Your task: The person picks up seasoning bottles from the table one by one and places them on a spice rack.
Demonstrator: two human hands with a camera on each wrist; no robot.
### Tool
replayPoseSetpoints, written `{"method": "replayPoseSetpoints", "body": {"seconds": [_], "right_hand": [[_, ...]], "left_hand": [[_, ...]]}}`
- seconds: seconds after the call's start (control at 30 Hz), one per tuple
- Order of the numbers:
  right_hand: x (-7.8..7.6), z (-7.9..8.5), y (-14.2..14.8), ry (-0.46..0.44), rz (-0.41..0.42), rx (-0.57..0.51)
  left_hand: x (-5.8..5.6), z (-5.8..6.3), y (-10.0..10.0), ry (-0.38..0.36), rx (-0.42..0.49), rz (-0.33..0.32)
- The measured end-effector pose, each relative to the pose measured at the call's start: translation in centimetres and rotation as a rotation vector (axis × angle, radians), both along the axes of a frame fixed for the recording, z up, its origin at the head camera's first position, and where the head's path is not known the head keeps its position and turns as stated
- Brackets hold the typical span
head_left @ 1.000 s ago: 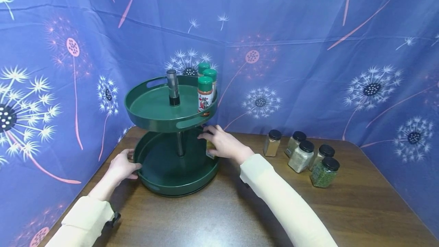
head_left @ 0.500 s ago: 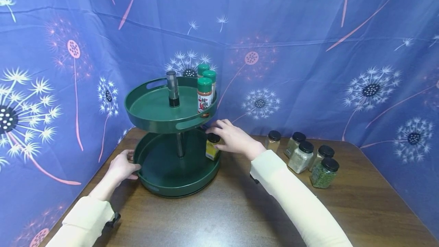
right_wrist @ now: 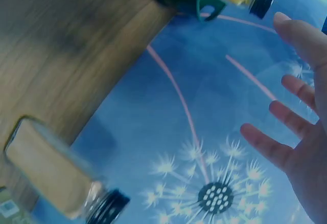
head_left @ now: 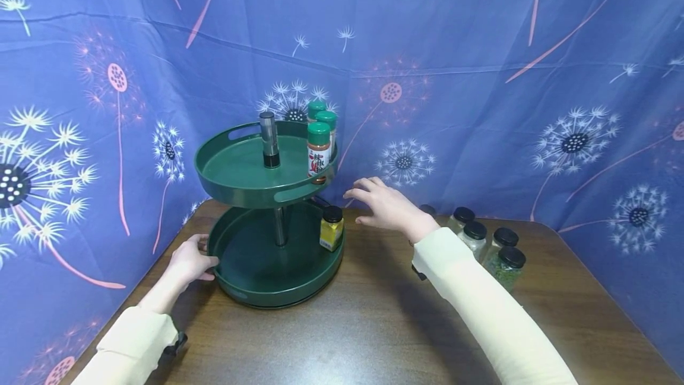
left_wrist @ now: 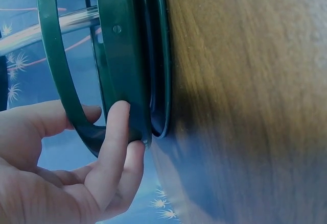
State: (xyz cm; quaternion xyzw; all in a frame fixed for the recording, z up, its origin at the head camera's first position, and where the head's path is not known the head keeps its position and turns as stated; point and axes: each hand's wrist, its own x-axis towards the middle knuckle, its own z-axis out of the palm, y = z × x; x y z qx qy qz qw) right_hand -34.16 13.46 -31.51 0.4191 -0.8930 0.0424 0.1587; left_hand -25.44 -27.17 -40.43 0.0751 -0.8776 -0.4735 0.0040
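Observation:
My left hand (head_left: 188, 261) grips the left side of the green lower tray (head_left: 278, 297) of a two-tier spice rack. In the left wrist view, its thumb and fingers pinch the tray wall at the handle cutout. A black-lidded jar (head_left: 331, 235) with yellow contents stands upright on this tray at the right edge. Apart from that jar, to its right, my right hand (head_left: 387, 207) hangs in the air with fingers spread, holding nothing. On the green upper tray (head_left: 240, 196), several green-capped spice bottles (head_left: 319, 156) stand together at the right rim.
Several black-lidded spice jars (head_left: 474, 239) stand on the wooden table (head_left: 342, 331) at right, partly hidden by the right sleeve (head_left: 470, 281). One tan-filled jar (right_wrist: 48, 170) shows close in the right wrist view. A blue dandelion-print cloth (head_left: 454, 46) hangs behind the table.
My right hand has let go of the yellow jar on the lower tray and drawn away to the right, its fingers opening. The left hand stays at the tray.

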Motion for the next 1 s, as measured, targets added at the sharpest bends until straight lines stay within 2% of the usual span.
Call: {"method": "replayPoseSetpoints", "body": {"seconds": [0.23, 0.5, 1.0], "right_hand": [[-0.4, 0.3, 1.8, 0.017, -0.026, 0.010], [-0.7, -0.1, 3.7, 0.019, -0.080, 0.020], [-1.6, -1.6, 6.8, -0.025, -0.247, 0.032]], "left_hand": [[-0.1, 0.0, -0.1, 0.003, 0.006, -0.002], [-0.2, -0.2, -0.2, -0.009, 0.018, -0.005], [-0.1, -0.2, 0.0, 0.001, 0.029, -0.001]]}}
